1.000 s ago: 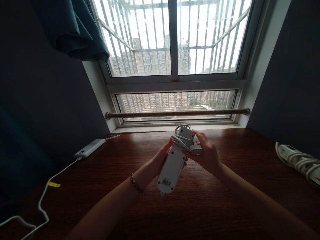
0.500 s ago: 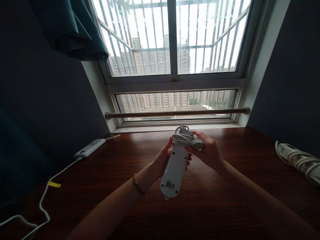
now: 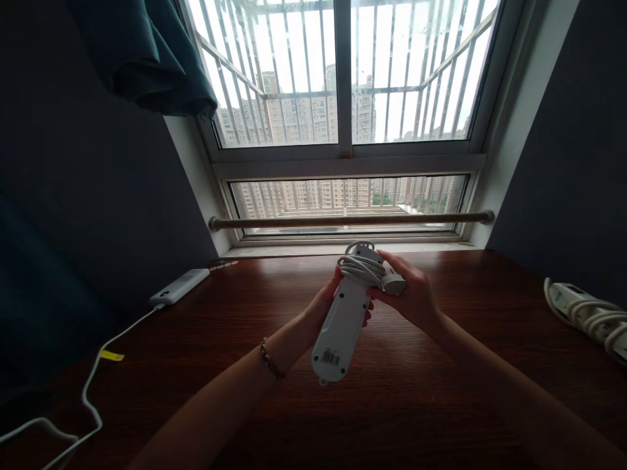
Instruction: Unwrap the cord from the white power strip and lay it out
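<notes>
above the table (image 3: 392, 391), left hand (image 3: 321, 308) grips power strip (image 3: 343, 326); right hand (image 3: 414, 297) pinches its plug (image 3: 394, 283).

Bright daylight floods through the window (image 3: 343, 98), leaving the walls (image 3: 73, 228) dim, with wide-angle bending at the edges.

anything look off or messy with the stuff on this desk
Nothing stands out as damaged or spilled. The left hand grips a white power strip held above the wooden desk, its cord wound round the far end, where the right hand holds the plug. Only the power bank cable trails loosely.
</notes>
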The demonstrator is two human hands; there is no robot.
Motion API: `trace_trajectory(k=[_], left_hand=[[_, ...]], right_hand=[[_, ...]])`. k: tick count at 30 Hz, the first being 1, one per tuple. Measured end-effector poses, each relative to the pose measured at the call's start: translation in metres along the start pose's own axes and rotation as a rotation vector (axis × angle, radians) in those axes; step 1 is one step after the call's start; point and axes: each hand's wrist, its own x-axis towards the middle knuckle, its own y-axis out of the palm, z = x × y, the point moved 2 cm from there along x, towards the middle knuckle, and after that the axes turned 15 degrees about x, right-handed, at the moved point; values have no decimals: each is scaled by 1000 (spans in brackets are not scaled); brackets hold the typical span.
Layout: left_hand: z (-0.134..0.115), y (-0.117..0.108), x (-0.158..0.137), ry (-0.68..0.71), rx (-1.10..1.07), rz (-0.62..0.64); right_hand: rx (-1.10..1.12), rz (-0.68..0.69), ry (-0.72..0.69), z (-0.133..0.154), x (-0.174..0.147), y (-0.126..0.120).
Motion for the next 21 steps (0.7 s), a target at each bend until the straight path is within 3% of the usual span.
trace_trajectory(k=[7,14,21], left_hand=[[14,-12,5,-13,12,77],[-9,7,-8,2,-49,204],[-15,11,-16,-43,96,-25]], right_hand=[[17,-62,-43,14,-2,-2],[19,11,-76,14,2,-8],[54,44,-84,12,2,-10]])
